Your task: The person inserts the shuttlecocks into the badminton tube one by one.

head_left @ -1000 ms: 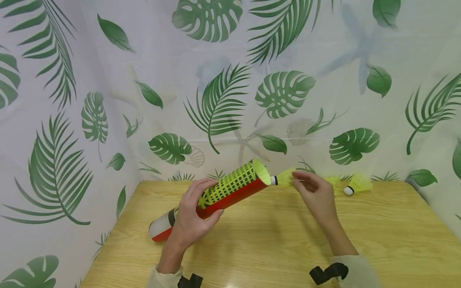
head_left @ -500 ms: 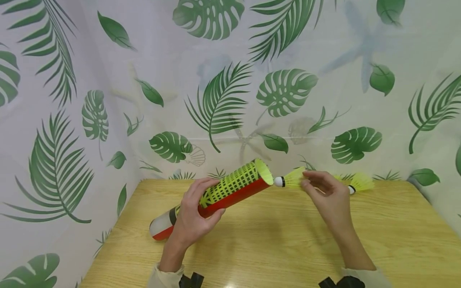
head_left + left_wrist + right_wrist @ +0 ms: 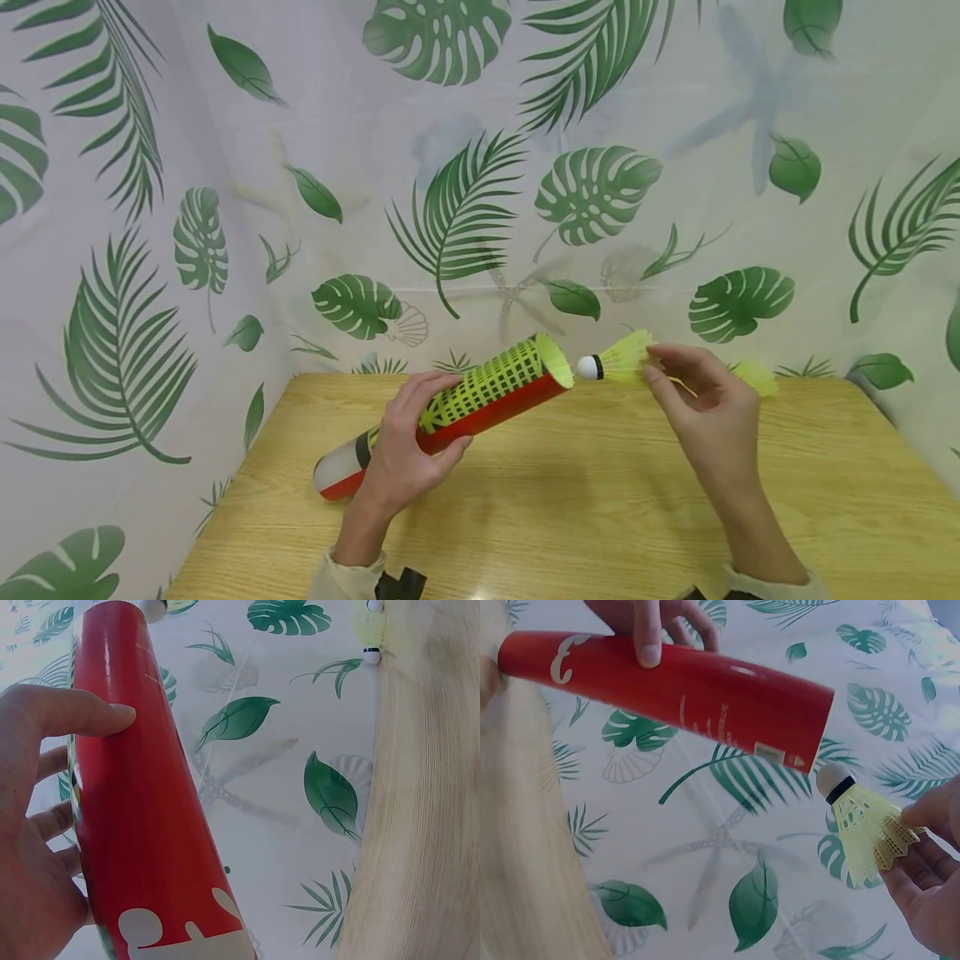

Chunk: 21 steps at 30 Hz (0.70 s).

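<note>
My left hand (image 3: 408, 437) grips a red and yellow-green checked shuttlecock tube (image 3: 491, 392) around its middle. The tube is tilted, its uncapped mouth up and to the right, its grey-white end low on the left. In the left wrist view the thumb lies along the red side of the tube (image 3: 142, 787). My right hand (image 3: 712, 408) pinches a yellow shuttlecock (image 3: 618, 358) by its skirt. The shuttlecock's white cork points at the tube's mouth, just outside it. The right wrist view shows the same shuttlecock (image 3: 866, 825) beside the tube's end (image 3: 795, 720).
Another yellow shuttlecock (image 3: 756, 377) lies at the back of the wooden table (image 3: 570, 500), partly hidden behind my right hand. The left wrist view shows shuttlecocks (image 3: 370, 630) near the table's back edge. A leaf-printed cloth (image 3: 480, 167) hangs behind the table.
My right hand has drawn back to the right with the shuttlecock, whose cork has moved from the tube's mouth to just outside it. My left hand and the tube have barely moved.
</note>
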Each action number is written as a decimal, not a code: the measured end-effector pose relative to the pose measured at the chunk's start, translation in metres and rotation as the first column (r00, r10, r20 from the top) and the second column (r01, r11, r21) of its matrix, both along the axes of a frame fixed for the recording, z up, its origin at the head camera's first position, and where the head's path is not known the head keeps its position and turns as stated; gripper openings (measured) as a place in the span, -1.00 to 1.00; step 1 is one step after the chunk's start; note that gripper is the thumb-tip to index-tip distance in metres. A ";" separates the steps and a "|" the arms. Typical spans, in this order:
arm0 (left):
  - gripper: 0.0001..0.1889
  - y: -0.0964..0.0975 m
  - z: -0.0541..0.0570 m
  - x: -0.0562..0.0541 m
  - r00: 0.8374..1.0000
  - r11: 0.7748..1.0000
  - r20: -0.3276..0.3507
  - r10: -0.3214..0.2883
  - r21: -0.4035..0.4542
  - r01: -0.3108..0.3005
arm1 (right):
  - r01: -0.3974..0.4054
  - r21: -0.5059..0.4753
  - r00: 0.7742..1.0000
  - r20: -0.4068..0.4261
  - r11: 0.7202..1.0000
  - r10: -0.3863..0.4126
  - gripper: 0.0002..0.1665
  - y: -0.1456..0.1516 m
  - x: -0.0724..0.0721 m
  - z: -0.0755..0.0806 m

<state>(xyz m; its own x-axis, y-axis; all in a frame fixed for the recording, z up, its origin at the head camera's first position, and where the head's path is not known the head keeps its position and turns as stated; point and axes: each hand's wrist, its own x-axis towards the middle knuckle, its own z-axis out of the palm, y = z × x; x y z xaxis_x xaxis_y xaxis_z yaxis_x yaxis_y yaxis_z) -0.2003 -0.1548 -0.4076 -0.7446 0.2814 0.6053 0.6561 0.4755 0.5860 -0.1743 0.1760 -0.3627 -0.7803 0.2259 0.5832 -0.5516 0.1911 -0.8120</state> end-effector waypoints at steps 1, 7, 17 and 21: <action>-0.29 0.000 0.000 0.000 1.000 1.000 0.000 -0.001 -0.001 0.001 | -0.007 -0.013 1.000 -0.016 1.000 0.007 -0.69 -0.001 0.001 0.002; -0.29 0.001 -0.001 0.000 1.000 1.000 -0.013 -0.007 -0.005 0.007 | -0.052 -0.070 0.995 -0.089 0.996 0.046 -0.69 -0.009 0.005 0.009; -0.29 0.001 0.000 0.001 1.000 1.000 -0.018 -0.009 -0.008 0.008 | -0.103 -0.058 0.985 -0.142 0.993 0.094 -0.70 -0.027 0.003 0.009; -0.29 0.001 0.001 0.001 1.000 1.000 -0.021 -0.010 -0.007 0.010 | -0.125 -0.038 0.982 -0.148 0.991 0.118 -0.69 -0.032 0.002 0.008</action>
